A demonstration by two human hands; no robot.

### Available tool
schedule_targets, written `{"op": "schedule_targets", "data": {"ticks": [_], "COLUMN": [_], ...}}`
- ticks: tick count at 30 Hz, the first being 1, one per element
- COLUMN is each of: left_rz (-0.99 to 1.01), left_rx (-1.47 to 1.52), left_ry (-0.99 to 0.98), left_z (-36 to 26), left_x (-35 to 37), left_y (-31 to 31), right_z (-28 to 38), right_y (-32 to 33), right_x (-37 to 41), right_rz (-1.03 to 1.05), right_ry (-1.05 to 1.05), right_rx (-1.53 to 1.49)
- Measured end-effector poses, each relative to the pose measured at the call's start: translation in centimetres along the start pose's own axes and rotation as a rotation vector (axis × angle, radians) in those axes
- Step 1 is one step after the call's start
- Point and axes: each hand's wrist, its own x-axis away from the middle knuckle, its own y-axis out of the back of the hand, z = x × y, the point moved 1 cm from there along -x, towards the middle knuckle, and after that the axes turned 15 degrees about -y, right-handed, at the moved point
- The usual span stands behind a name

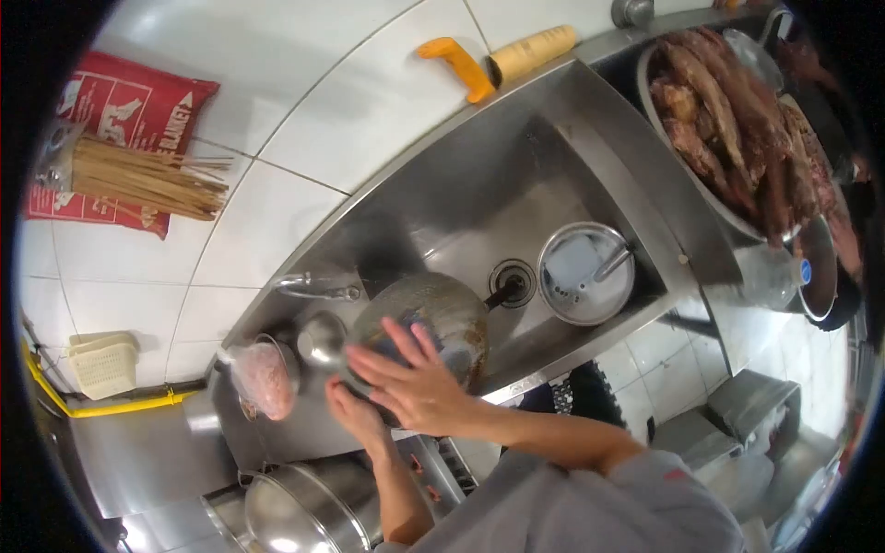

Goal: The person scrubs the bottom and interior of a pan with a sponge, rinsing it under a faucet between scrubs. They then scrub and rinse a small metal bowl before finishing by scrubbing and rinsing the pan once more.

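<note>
A round metal pot point(456, 318) with a browned, stained outside lies tilted in the steel sink point(553, 138). Its dark handle point(502, 295) points toward the drain point(513, 281). My right hand point(419, 382) lies spread over the pot and presses a dark bluish scrub pad point(408, 339) against it. Lower down, my left hand point(355, 415) grips the pot's near edge. Most of the pad is hidden under my fingers.
A tap point(313, 288), a small steel bowl point(321, 339) and a bag of pink stuff point(265, 378) sit left of the pot. A pan point(585, 272) lies in the sink. A tray of cooked meat point(728, 120) stands at the right; skewers point(147, 175) hang on the wall.
</note>
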Motion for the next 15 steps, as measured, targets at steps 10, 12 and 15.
{"op": "schedule_targets", "data": {"ticks": [10, 12, 15], "left_rz": [-0.059, -0.075, -0.069], "left_rx": [0.136, 0.133, 0.078], "left_ry": [0.106, 0.112, 0.107], "left_z": [0.7, 0.9, 1.2], "left_x": [-0.4, -0.6, -0.6], "left_y": [-0.3, -0.1, 0.5], "right_z": [-1.4, -3.0, -10.8], "right_y": [-1.1, -1.3, -0.2], "right_x": [-0.9, -0.5, 1.2], "right_rz": [-0.074, -0.08, -0.187], "right_ry": [-0.129, -0.111, -0.544], "right_rx": [0.04, 0.045, -0.552]}}
